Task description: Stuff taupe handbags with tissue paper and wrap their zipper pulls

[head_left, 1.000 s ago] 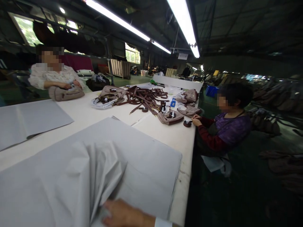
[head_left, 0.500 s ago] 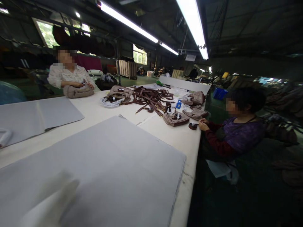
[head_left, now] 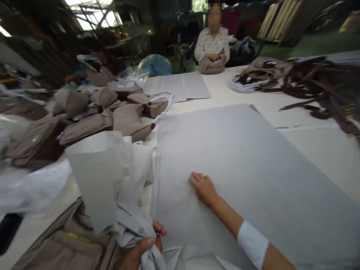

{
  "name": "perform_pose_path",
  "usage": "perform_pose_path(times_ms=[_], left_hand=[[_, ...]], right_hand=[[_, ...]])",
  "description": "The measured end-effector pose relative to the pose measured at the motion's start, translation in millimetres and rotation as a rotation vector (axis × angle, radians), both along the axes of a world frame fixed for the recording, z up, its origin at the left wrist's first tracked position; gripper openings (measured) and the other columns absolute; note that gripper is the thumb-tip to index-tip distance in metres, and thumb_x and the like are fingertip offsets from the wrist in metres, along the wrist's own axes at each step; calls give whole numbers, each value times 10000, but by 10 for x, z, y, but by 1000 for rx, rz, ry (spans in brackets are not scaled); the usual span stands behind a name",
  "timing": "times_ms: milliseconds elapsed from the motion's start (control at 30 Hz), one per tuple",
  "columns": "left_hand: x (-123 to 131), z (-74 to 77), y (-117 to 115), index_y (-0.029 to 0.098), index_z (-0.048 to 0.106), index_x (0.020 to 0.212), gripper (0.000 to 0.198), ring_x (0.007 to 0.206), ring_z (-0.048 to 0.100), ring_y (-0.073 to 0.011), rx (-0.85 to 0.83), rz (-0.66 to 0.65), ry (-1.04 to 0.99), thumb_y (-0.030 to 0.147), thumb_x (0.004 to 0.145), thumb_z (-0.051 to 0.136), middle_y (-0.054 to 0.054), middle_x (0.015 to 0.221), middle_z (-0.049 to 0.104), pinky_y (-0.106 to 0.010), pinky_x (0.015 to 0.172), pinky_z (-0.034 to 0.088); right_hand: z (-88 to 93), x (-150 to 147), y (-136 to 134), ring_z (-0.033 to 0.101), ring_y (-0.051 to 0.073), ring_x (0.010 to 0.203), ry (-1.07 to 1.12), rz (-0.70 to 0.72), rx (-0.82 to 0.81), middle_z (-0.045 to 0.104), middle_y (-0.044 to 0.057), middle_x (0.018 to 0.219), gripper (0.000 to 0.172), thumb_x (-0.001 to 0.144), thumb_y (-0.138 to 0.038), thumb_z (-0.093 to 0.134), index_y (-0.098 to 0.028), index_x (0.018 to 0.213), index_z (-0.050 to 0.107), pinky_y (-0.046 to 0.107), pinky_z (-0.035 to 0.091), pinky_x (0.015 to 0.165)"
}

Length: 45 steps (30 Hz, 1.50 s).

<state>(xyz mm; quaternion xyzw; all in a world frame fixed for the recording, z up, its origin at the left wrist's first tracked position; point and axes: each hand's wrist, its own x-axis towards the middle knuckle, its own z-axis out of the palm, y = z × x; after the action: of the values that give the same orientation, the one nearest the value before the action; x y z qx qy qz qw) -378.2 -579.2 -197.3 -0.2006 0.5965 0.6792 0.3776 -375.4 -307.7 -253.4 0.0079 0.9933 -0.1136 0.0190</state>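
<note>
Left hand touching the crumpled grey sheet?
Touching. The head view shows the left hand gripping the crumpled grey sheet, its folds bunched between thumb and fingers.

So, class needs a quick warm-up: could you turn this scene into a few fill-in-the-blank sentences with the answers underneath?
1. The right hand rests palm ____ on the large flat sheet.
2. The crumpled sheet is gripped by the person's other hand, the ____ one.
3. In the picture, the dark brown straps lie to the ____ of the co-worker in the pale top.

Missing words: down; left; right.
</note>
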Motion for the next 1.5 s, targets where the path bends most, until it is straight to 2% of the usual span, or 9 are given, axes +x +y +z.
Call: perform_pose_path(times_ms=[100, 200, 333, 500, 667, 800, 1033, 1167, 1500], left_hand=[[-28, -108, -77, 184, 589, 798, 335, 445, 398, -62, 237, 61, -70, 362, 555, 736, 25, 599, 557, -187, 420, 306], [-79, -140, -30, 175, 610, 834, 333, 440, 377, -63, 305, -65, -82, 397, 608, 712, 36, 535, 521, -174, 419, 288], [-174, -75, 33, 158, 621, 863, 338, 443, 400, -77, 315, -167, -42, 398, 636, 696, 29, 528, 533, -182, 427, 305], [-225, -40, -63, 138, 634, 862, 344, 469, 436, -77, 295, -112, -56, 383, 632, 708, 10, 566, 564, -175, 443, 319], [-208, -72, -144, 125, 632, 855, 315, 470, 451, -79, 302, 19, -78, 347, 640, 697, 4, 557, 560, -174, 454, 335], [-232, -53, -138, 121, 620, 846, 338, 439, 445, -78, 292, 24, -60, 367, 627, 693, -7, 556, 577, -174, 427, 318], [-269, -31, -116, 129, 611, 837, 348, 452, 475, -92, 258, 30, -77, 364, 592, 691, -15, 596, 610, -185, 430, 328], [-300, -91, -65, 127, 616, 887, 361, 456, 472, -98, 255, -33, -79, 375, 629, 662, -12, 579, 602, -192, 448, 341], [-692, -82, 394, 173, 609, 874, 326, 680, 570, -157, 260, -19, 1, 272, 579, 704, -19, 723, 659, -233, 631, 413]], right_hand=[[-43, -67, 241, 417, 306, 1200, -10, 92, 51, 365, 158, 1411, 493, 825, -8, 370, -215, 1263, 462, 486, 373, 876], [9, -193, 194, 372, 273, 1244, -3, 482, 152, 380, 74, 1413, 523, 830, -49, 471, -312, 1280, 423, 498, 318, 950], [93, -435, 69, 529, 214, 936, -45, 721, 192, 615, 62, 963, 140, 862, -131, 508, -215, 937, 591, 463, 348, 911], [86, -562, 145, 489, 165, 795, -62, 884, 100, 568, 29, 771, 192, 897, -158, 465, -174, 719, 535, 320, 383, 813], [46, -580, 149, 472, 179, 717, -106, 902, 81, 564, 34, 748, 133, 894, -138, 424, -172, 871, 550, 312, 367, 639], [76, -659, 35, 499, 213, 712, -179, 837, 137, 565, 33, 724, 458, 739, -41, 486, -188, 1173, 475, 311, 347, 561], [163, -695, -19, 524, 227, 873, -257, 803, 91, 562, 121, 1112, 155, 709, -90, 475, -174, 794, 573, 316, 442, 624], [137, -660, -1, 524, 215, 863, -160, 853, 172, 274, 101, 1468, 203, 782, -87, 409, -141, 723, 596, 341, 462, 603], [91, -652, -10, 526, 196, 856, -120, 849, 181, 300, 49, 1469, 208, 811, -128, 447, -143, 735, 640, 315, 457, 594]])
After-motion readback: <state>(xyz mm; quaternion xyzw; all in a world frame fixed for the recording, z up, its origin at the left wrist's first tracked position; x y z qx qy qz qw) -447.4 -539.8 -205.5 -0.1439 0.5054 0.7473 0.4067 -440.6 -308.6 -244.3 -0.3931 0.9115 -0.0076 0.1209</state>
